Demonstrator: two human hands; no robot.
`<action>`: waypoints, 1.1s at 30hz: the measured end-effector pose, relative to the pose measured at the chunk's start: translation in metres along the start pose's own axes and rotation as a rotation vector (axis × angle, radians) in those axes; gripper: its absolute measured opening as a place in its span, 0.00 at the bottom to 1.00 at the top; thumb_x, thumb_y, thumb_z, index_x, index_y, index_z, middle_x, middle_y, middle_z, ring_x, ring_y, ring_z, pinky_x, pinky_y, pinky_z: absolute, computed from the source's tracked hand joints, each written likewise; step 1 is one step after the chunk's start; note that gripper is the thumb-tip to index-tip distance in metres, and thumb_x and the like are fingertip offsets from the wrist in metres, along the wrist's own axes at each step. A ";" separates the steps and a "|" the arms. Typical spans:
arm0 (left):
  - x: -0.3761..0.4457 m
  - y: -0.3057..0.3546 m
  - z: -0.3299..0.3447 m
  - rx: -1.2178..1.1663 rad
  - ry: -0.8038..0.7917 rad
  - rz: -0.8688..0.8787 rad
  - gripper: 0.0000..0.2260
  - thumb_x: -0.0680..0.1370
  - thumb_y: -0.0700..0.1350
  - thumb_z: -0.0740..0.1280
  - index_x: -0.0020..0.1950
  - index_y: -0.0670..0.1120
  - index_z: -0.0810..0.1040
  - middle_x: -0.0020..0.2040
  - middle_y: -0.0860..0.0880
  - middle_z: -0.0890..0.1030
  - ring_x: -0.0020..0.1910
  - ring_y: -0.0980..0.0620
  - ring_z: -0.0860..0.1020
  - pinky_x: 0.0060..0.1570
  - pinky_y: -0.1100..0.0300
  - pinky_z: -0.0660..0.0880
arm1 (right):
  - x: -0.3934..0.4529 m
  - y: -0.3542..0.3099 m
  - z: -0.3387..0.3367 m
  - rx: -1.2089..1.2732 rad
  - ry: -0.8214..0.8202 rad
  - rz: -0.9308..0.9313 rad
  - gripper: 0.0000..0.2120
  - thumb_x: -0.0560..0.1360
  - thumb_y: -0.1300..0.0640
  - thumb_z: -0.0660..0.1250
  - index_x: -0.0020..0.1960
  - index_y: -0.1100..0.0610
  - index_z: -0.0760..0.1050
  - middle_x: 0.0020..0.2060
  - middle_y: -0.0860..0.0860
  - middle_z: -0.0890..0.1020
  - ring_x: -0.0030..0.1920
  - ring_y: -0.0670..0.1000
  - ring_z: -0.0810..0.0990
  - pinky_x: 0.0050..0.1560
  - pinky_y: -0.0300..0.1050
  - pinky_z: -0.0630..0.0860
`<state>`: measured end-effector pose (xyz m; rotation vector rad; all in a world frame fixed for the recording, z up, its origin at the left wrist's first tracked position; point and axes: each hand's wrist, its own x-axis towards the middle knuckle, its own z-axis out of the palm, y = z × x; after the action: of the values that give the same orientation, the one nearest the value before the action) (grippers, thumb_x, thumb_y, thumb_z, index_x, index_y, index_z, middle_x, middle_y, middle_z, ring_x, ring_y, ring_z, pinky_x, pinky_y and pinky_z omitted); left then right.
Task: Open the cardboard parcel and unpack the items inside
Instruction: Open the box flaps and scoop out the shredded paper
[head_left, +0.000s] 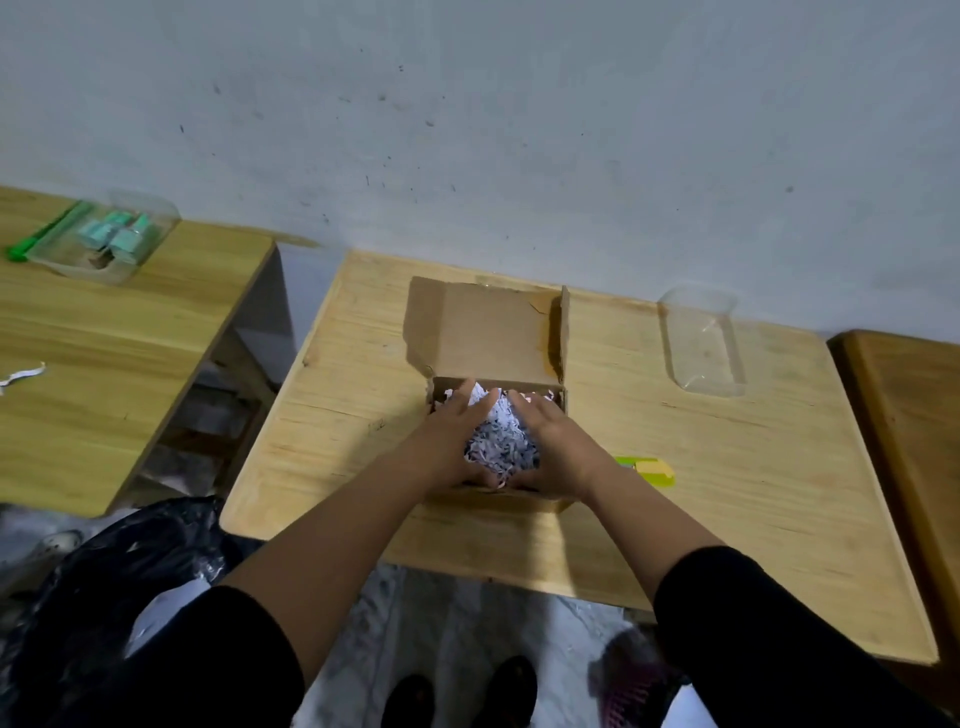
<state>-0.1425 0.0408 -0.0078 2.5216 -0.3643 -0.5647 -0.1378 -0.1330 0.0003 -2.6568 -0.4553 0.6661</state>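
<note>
A brown cardboard parcel (485, 332) stands open in the middle of the wooden table (727, 467), its lid flap tipped back toward the wall. Inside lies a heap of white and dark shredded paper (501, 436). My left hand (449, 441) and my right hand (558, 447) are both in the box, cupped around the shredded paper from either side. Anything under the paper is hidden.
An empty clear plastic tray (701, 340) lies at the table's back right. A yellow-green small object (649, 467) rests just right of the box. On the left table sits a clear tray with teal items (111, 241). A black plastic bag (104, 571) sits on the floor at lower left.
</note>
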 end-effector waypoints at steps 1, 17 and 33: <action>0.002 -0.001 0.002 0.019 -0.005 -0.006 0.49 0.67 0.51 0.75 0.76 0.52 0.44 0.77 0.48 0.40 0.76 0.46 0.47 0.72 0.53 0.54 | 0.002 0.001 0.002 0.005 0.003 -0.005 0.52 0.66 0.50 0.75 0.76 0.54 0.43 0.76 0.56 0.51 0.76 0.55 0.51 0.75 0.47 0.55; 0.016 -0.001 0.012 0.058 -0.098 -0.066 0.47 0.70 0.53 0.72 0.76 0.46 0.42 0.76 0.44 0.52 0.74 0.45 0.55 0.74 0.52 0.54 | 0.009 0.002 0.015 -0.137 0.117 -0.088 0.47 0.67 0.47 0.73 0.75 0.59 0.48 0.73 0.57 0.58 0.73 0.58 0.53 0.74 0.50 0.52; 0.022 -0.006 0.024 0.094 -0.063 -0.069 0.30 0.75 0.48 0.68 0.73 0.46 0.60 0.72 0.44 0.66 0.70 0.45 0.65 0.71 0.52 0.63 | 0.023 0.006 0.024 -0.267 0.067 -0.092 0.39 0.72 0.57 0.67 0.75 0.58 0.47 0.67 0.60 0.67 0.67 0.59 0.63 0.67 0.50 0.64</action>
<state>-0.1329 0.0273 -0.0364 2.6199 -0.3351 -0.6690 -0.1296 -0.1227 -0.0311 -2.8749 -0.6859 0.5174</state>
